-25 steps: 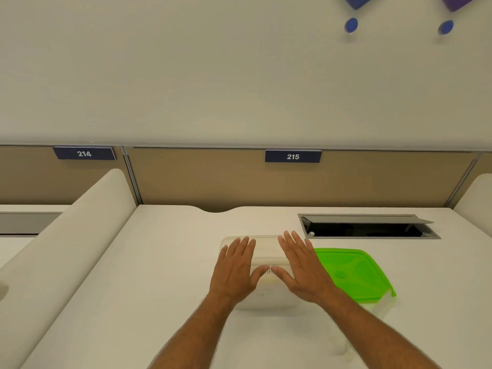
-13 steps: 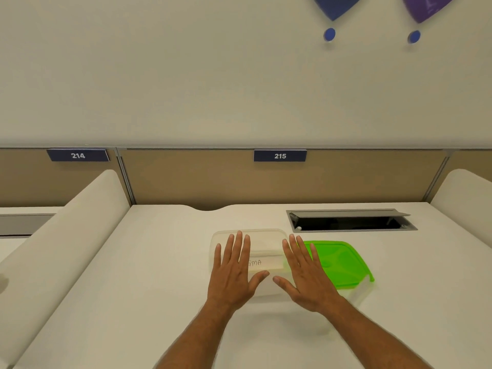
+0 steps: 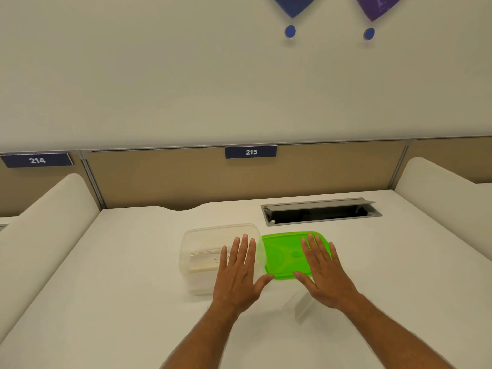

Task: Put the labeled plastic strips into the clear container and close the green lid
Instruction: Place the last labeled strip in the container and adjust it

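Observation:
A clear rectangular container [image 3: 205, 235] stands uncovered on the white desk, with a pale labeled strip [image 3: 203, 261] lying inside it. The green lid [image 3: 285, 251] lies flat on the desk just right of the container. My left hand [image 3: 239, 272] hovers flat with fingers spread over the container's right front corner. My right hand [image 3: 323, 272] is spread flat over the lid's right half, and I cannot tell whether it touches. Neither hand holds anything.
A second clear container [image 3: 302, 306] shows faintly under my right wrist. An open grey cable slot [image 3: 319, 213] sits in the desk behind the lid. Padded white dividers [image 3: 50, 222] rise at left and right, and a tan partition with tag 215 [image 3: 250, 151] stands behind.
Both hands have moved right: the right hand from the container's edge onto the green lid, the left from the container's middle to its right corner. The strip inside is now uncovered.

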Available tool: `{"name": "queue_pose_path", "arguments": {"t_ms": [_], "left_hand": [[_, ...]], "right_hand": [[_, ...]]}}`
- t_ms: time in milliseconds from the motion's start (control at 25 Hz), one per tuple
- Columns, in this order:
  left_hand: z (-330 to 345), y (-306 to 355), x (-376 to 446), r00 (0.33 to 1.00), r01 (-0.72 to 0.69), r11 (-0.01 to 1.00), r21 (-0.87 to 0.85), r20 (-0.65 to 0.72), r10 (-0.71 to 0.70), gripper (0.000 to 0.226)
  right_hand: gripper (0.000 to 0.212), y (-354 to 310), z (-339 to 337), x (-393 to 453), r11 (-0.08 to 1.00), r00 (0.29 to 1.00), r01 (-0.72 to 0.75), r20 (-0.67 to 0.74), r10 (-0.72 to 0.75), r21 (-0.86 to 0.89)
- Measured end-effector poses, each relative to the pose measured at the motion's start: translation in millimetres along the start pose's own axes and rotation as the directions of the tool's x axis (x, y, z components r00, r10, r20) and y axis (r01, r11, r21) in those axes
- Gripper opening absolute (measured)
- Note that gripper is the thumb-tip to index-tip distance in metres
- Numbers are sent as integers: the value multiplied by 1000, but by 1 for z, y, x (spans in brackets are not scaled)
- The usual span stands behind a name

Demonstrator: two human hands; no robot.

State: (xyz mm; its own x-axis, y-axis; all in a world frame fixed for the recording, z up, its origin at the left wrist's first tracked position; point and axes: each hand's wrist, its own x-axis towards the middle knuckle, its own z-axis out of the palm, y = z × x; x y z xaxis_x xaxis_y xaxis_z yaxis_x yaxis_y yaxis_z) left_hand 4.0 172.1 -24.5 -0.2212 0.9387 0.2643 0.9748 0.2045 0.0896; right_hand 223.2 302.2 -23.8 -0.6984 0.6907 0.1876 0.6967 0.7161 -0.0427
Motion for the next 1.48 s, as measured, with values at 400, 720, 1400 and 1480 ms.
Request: {"name": "queue_pose_path", "arguments": {"t_ms": [400,720,1400,1480], "left_hand": [[27,60,9,989,-70,996,-48,126,75,84],[31,75,6,973,-227,974,26,57,225,58],[28,70,-12,996,-15,780,-626,-77,-44,45],[21,69,-13,961,-111,772,-626,-264,-76,60]], "right_hand": [[72,67,14,-24,995,979,65,199,-48,-81],[54,62,28,-14,983,944,154,308,-118,-96],[13,48,4,-21,844,951,-58,286,-115,532],[16,53,-3,-24,709,964,-189,266,2,680]]}}
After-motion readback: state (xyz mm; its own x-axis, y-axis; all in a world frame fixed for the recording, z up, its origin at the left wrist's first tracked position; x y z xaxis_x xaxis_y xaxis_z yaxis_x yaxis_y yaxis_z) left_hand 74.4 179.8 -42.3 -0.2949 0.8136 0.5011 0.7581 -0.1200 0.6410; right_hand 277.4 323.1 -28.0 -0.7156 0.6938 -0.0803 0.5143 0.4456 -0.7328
